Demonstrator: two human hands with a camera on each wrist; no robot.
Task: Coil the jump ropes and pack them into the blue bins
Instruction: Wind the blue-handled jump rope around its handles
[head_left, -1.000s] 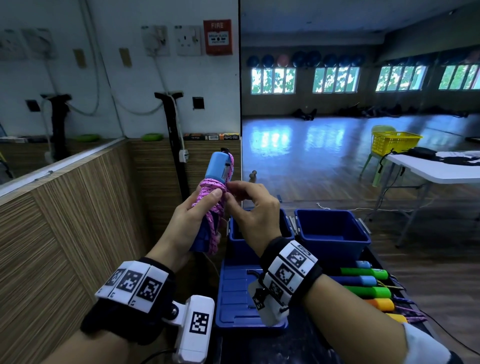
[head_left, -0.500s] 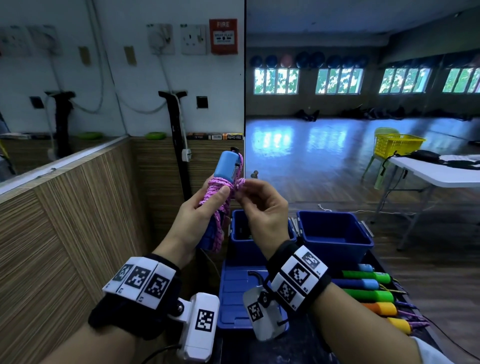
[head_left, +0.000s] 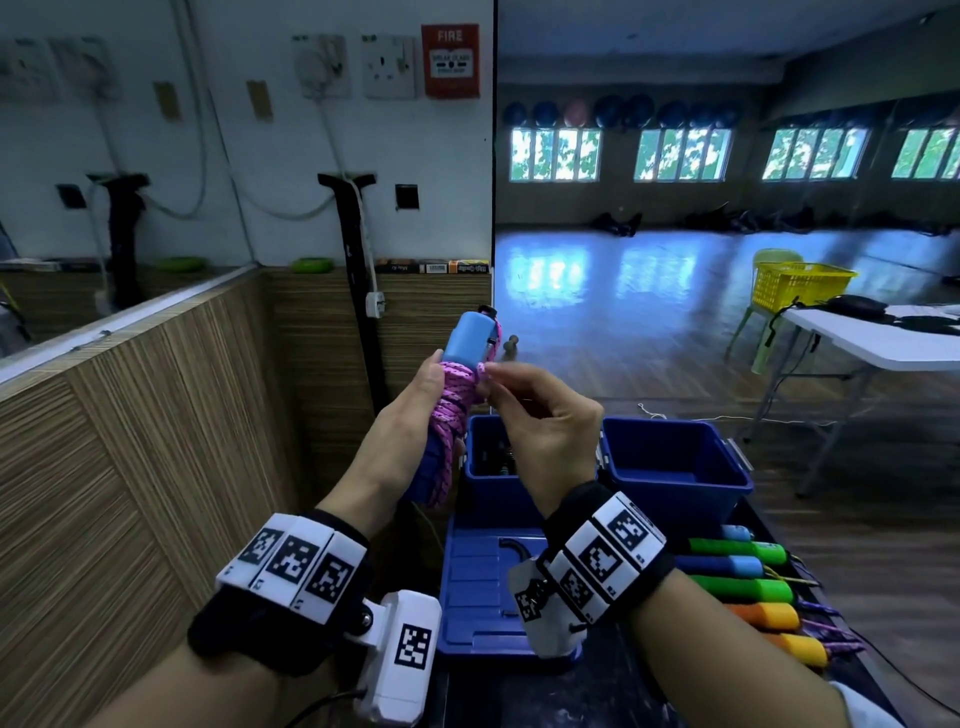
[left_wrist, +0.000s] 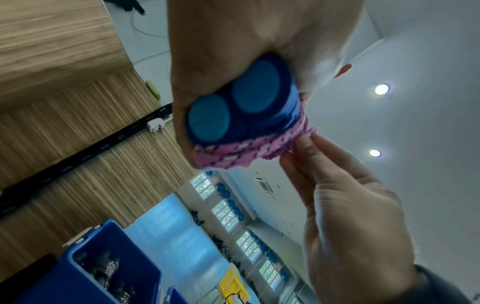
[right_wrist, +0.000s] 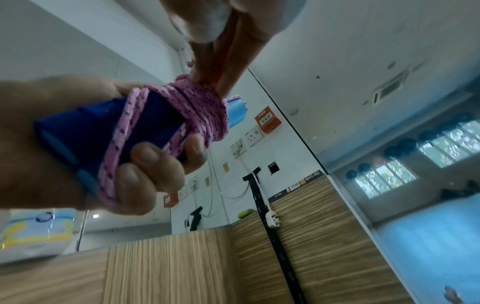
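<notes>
My left hand (head_left: 410, 415) grips a pair of blue jump-rope handles (head_left: 470, 338) held upright side by side, with pink rope (head_left: 452, 400) wound round them. From the left wrist view the two round handle ends (left_wrist: 233, 102) show against the palm, the pink rope (left_wrist: 249, 148) below them. My right hand (head_left: 524, 410) pinches the rope's end at the top of the windings (right_wrist: 205, 98). Both hands are raised above two blue bins: the left bin (head_left: 488, 467) holds dark coiled ropes, the right bin (head_left: 675, 467) looks bare inside.
A blue lid (head_left: 483, 587) lies flat in front of the bins. Several more rope handles, green (head_left: 737, 553), blue, orange (head_left: 763, 616) and yellow, lie in a row at the right. A wood-panelled wall (head_left: 130, 467) runs along the left. A white table (head_left: 883, 338) with a yellow basket (head_left: 800, 286) stands far right.
My right hand has risen from the middle of the windings to their top, its fingertips now pinching the rope end. The left hand keeps the same grip on the handles.
</notes>
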